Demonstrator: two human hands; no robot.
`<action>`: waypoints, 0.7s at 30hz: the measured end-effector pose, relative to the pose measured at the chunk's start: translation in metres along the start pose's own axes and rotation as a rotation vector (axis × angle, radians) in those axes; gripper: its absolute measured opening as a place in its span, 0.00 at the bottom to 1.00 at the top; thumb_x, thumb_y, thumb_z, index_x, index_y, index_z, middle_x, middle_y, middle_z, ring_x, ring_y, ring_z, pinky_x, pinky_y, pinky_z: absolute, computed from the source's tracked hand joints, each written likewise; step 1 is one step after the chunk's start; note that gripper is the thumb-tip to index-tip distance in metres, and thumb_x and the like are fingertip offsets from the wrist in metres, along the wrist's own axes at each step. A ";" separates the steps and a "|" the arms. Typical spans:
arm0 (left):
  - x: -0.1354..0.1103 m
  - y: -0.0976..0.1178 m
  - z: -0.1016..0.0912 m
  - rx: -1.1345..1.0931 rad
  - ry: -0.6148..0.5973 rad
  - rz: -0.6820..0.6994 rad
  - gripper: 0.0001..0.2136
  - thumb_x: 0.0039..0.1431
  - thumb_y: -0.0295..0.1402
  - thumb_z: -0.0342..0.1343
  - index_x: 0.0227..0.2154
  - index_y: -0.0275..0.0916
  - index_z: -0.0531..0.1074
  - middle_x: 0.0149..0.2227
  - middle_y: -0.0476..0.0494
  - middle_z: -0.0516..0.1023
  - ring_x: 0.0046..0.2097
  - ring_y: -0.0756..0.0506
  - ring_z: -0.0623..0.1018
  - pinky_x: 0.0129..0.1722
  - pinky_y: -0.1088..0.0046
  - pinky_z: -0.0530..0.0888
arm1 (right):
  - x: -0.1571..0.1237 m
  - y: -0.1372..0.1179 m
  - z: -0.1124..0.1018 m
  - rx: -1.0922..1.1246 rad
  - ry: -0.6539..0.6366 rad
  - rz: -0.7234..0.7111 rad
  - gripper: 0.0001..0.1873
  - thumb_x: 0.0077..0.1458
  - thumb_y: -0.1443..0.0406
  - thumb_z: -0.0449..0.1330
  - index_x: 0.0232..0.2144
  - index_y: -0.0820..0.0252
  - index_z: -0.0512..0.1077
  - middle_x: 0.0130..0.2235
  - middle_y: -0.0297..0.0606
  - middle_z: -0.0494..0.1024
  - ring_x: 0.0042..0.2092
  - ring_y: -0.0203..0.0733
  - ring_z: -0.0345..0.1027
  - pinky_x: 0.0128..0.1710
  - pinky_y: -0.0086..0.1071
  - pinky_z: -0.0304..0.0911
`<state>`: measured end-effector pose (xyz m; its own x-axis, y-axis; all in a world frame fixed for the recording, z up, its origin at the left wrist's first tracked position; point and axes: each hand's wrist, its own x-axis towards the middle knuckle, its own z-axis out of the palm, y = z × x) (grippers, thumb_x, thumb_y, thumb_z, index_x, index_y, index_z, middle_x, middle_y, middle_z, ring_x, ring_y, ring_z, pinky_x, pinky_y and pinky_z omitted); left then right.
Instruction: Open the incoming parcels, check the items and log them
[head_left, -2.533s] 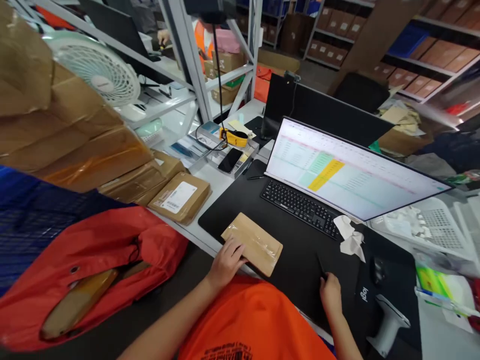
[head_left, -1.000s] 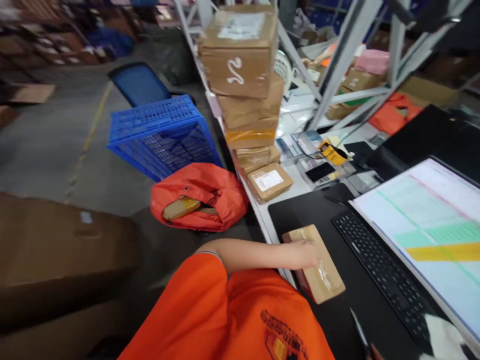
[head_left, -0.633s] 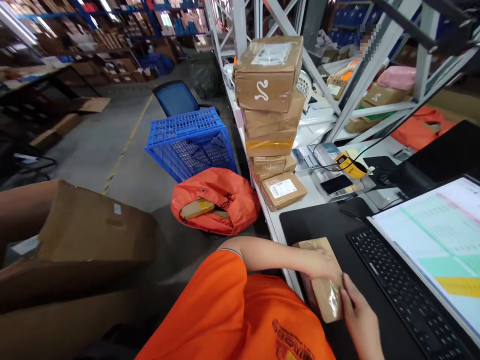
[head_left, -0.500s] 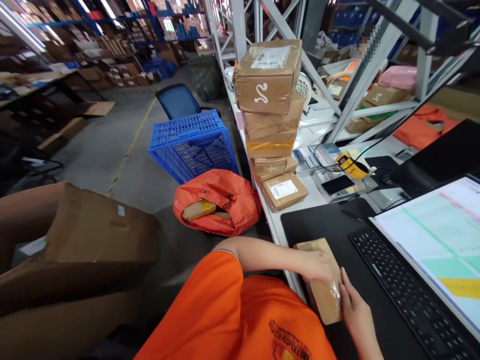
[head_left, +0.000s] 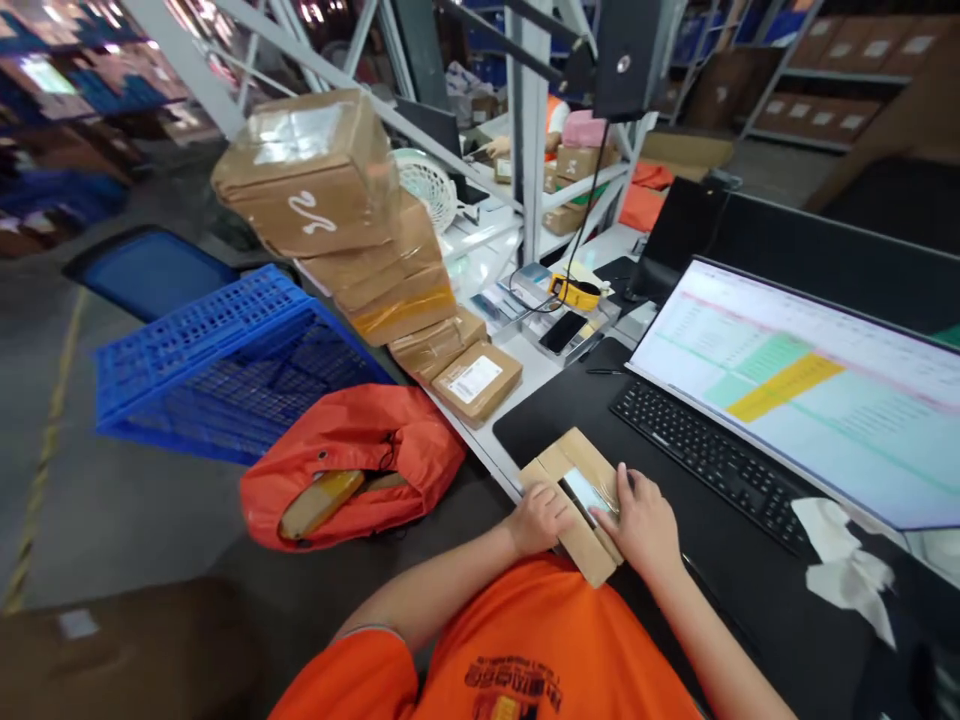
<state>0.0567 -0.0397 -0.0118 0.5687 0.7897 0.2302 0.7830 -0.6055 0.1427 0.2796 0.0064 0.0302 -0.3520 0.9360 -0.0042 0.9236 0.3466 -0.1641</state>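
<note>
A small brown cardboard box (head_left: 559,462) lies on the black desk mat at the front edge of the desk. Its top is parted, and a pale, shiny thing (head_left: 587,492) beside a dark slot shows in the gap. My left hand (head_left: 538,518) is closed, its fingers curled over the box's left edge. On the opposite side, my right hand (head_left: 643,522) grips the box, its thumb near the gap and its fingers along the right edge. What lies deeper inside the box cannot be made out.
A keyboard (head_left: 705,455) and monitor (head_left: 787,390) stand right of the mat. Crumpled white paper (head_left: 844,560) lies further right. Taped boxes (head_left: 322,180) are stacked left, beyond a labelled box (head_left: 478,384). An orange bag (head_left: 427,450) and blue crate (head_left: 225,370) sit below the desk.
My view has swung to the right. The box has turned, and its top now gapes. My left hand has moved from the top of the box to its left edge.
</note>
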 end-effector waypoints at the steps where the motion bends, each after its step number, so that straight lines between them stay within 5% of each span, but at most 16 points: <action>1: 0.001 -0.001 -0.003 -0.031 -0.014 0.007 0.15 0.62 0.46 0.55 0.32 0.38 0.72 0.31 0.42 0.75 0.36 0.41 0.73 0.39 0.61 0.67 | -0.001 -0.008 -0.002 -0.074 -0.025 0.007 0.37 0.65 0.52 0.53 0.66 0.74 0.57 0.55 0.61 0.68 0.51 0.58 0.66 0.46 0.44 0.68; 4: 0.010 -0.007 -0.023 -0.152 -0.074 0.035 0.34 0.48 0.64 0.58 0.41 0.35 0.72 0.37 0.38 0.77 0.40 0.38 0.76 0.44 0.58 0.68 | 0.001 -0.028 -0.007 -0.193 -0.100 0.002 0.31 0.68 0.60 0.48 0.64 0.81 0.58 0.44 0.58 0.72 0.41 0.53 0.70 0.41 0.43 0.68; 6: 0.019 -0.012 -0.038 -0.188 -0.156 0.027 0.38 0.44 0.67 0.59 0.44 0.35 0.71 0.38 0.38 0.78 0.40 0.38 0.77 0.44 0.60 0.69 | 0.005 -0.035 -0.008 -0.261 -0.096 -0.016 0.27 0.68 0.66 0.44 0.62 0.82 0.60 0.40 0.58 0.72 0.39 0.53 0.71 0.41 0.45 0.68; 9: 0.029 -0.014 -0.051 -0.155 -0.271 0.024 0.32 0.42 0.63 0.64 0.38 0.38 0.71 0.35 0.42 0.79 0.38 0.39 0.79 0.39 0.65 0.68 | 0.014 -0.036 -0.010 -0.315 -0.109 0.002 0.28 0.62 0.74 0.41 0.62 0.80 0.61 0.36 0.59 0.73 0.35 0.52 0.72 0.35 0.43 0.69; 12: 0.034 -0.012 -0.047 -0.110 -0.247 0.018 0.28 0.44 0.59 0.66 0.35 0.39 0.70 0.34 0.44 0.79 0.37 0.40 0.79 0.37 0.66 0.67 | 0.024 -0.025 -0.015 -0.262 -0.192 -0.017 0.30 0.60 0.76 0.42 0.64 0.78 0.59 0.36 0.59 0.75 0.34 0.50 0.73 0.30 0.38 0.70; 16: 0.037 -0.006 -0.031 -0.086 -0.132 -0.056 0.23 0.53 0.56 0.61 0.30 0.38 0.70 0.30 0.43 0.78 0.35 0.41 0.78 0.35 0.66 0.67 | 0.032 -0.008 -0.026 -0.148 -0.298 -0.111 0.28 0.62 0.76 0.43 0.64 0.75 0.59 0.39 0.56 0.77 0.39 0.48 0.75 0.39 0.37 0.71; 21: 0.033 0.001 -0.028 -0.094 -0.067 -0.092 0.21 0.54 0.54 0.62 0.28 0.39 0.71 0.29 0.43 0.78 0.33 0.41 0.78 0.33 0.67 0.68 | 0.024 -0.003 -0.039 -0.054 -0.287 -0.099 0.28 0.67 0.62 0.53 0.64 0.74 0.60 0.49 0.59 0.75 0.49 0.53 0.73 0.52 0.44 0.68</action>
<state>0.0691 -0.0172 0.0233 0.5136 0.8453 0.1475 0.8073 -0.5343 0.2507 0.2738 0.0304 0.0687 -0.4624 0.8444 -0.2705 0.8865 0.4454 -0.1253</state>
